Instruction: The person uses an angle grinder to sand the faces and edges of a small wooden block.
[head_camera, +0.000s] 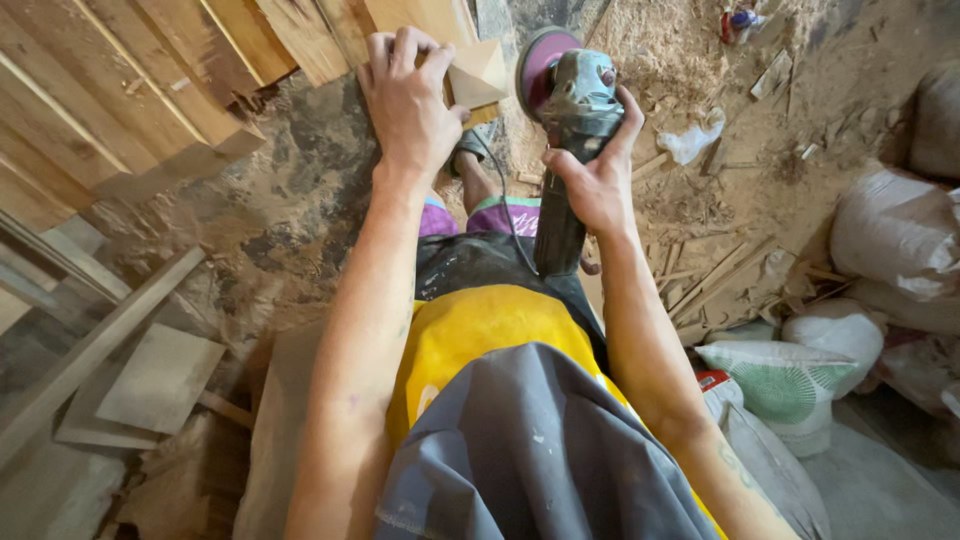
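The wood block (478, 75) lies at the top of the view, just ahead of the person, a pale piece with a pointed, faceted end that faces right, toward the grinder (568, 120). Its long axis seems to run left to right across the view, but the left part is hidden under the left hand (405, 95), so its full length cannot be told. The left hand is the nearer one: it lies flat on top of the block with the fingers curled over the far edge, pressing it down and not closed around it. The right hand (598, 180) is just beside, to the right and a little lower, closed firmly around the body of the grinder. The long axis of the grinder runs from near the person's lap upward and away, and its pink disc (540, 65) stands on edge at the far end, just beside the pointed end of the block; whether disc and wood touch I cannot tell. So the block lies to the left of the disc, between the two hands. A thin cable (505, 215) runs down from the grinder over the lap. Behind the block are stacked planks (130, 90), on the ground sawdust (680, 60), and at the right some filled sacks (890, 235).
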